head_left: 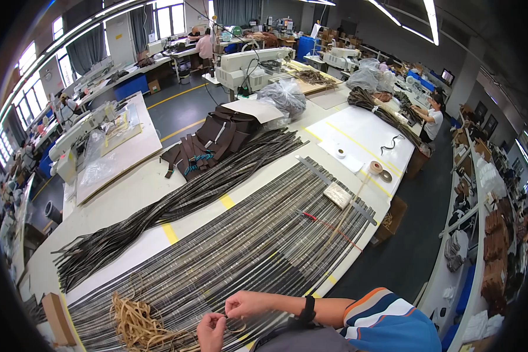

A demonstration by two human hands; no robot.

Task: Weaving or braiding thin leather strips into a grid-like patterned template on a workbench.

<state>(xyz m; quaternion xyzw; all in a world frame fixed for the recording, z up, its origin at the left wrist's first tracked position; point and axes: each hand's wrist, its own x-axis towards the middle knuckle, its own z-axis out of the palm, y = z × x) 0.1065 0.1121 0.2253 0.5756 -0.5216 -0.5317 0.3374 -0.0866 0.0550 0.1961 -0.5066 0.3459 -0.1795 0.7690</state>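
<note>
My left hand (211, 332) and my right hand (244, 305) are close together at the table's near edge. Both have their fingers pinched, and what lies between them is too small to make out. A thin tan strip (238, 329) curves just below my right hand. Under both hands spreads a sheet of long, flat grey, black and brown strips (217, 252) lying side by side. Left of my left hand, a tangled heap of tan strips (136, 322) rests on this sheet.
A metal bar (337, 189) crosses the strips' far end, beside a white wrapped block (337, 195). A red-handled tool (308, 216) lies on them. Loose dark strips (164, 205), a brown bag (217, 132) and tape rolls (375, 168) are farther back. A co-worker (433, 120) stands at right.
</note>
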